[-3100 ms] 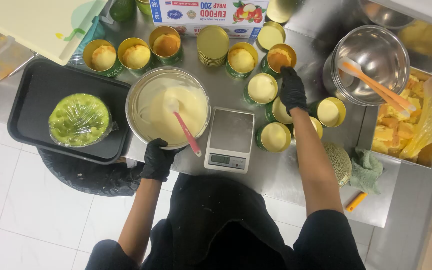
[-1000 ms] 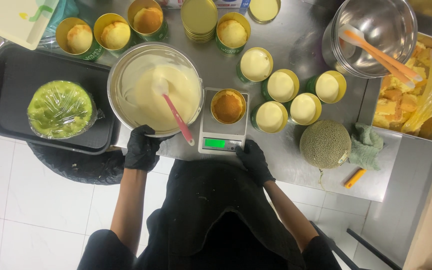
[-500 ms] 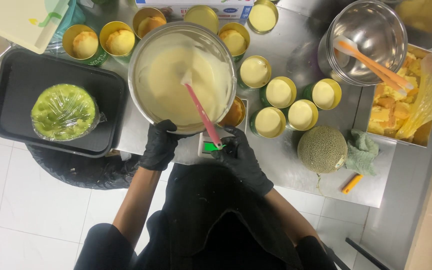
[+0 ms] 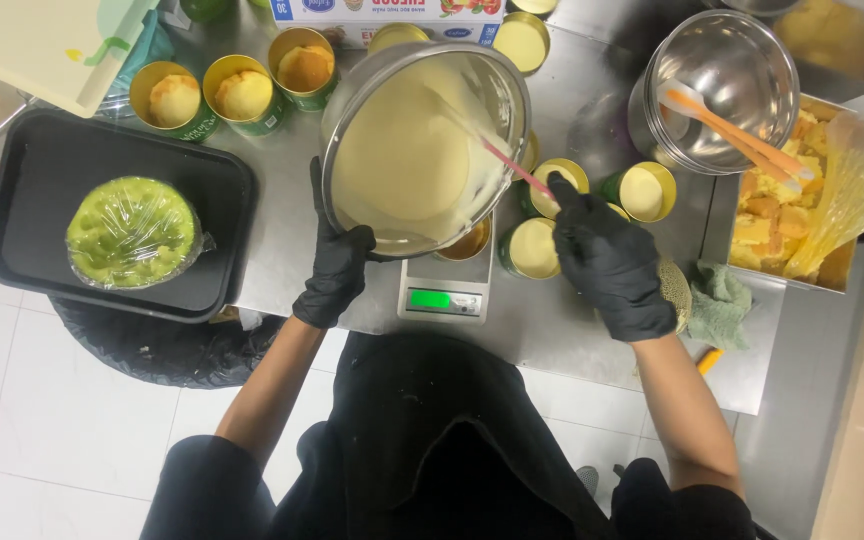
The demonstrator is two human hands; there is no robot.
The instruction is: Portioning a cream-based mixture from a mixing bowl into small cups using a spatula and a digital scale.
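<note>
**Tilting a bowl of pale batter over a kitchen scale**

Looking down from head height, a person in black gloves works at a steel counter [image 4: 282, 230]. The left hand [image 4: 335, 270] has its fingers wrapped tight around the near rim of a large metal mixing bowl [image 4: 422, 140], holding it tipped toward the person above a small digital scale [image 4: 442, 290] with a lit green display. Cream-coloured batter fills the lower side of the bowl. A small gold tin [image 4: 469, 243] sits on the scale, mostly hidden under the bowl's edge.

The right hand [image 4: 612, 265] is closed in a fist around the handle of a pink spatula [image 4: 512, 165], whose blade reaches into the batter.

Just beside the right hand stand several round tins of yellow filling [image 4: 647, 190]. More tins holding pale cakes [image 4: 242, 95] line the far edge. To the left, a black tray [image 4: 42, 190] carries a green dome wrapped in plastic film [image 4: 132, 232]. To the right, a second steel bowl [image 4: 727, 80] holds an orange spatula, next to a container of yellow cake pieces [image 4: 767, 215]. A green cloth [image 4: 722, 305] lies near the right wrist.
</note>
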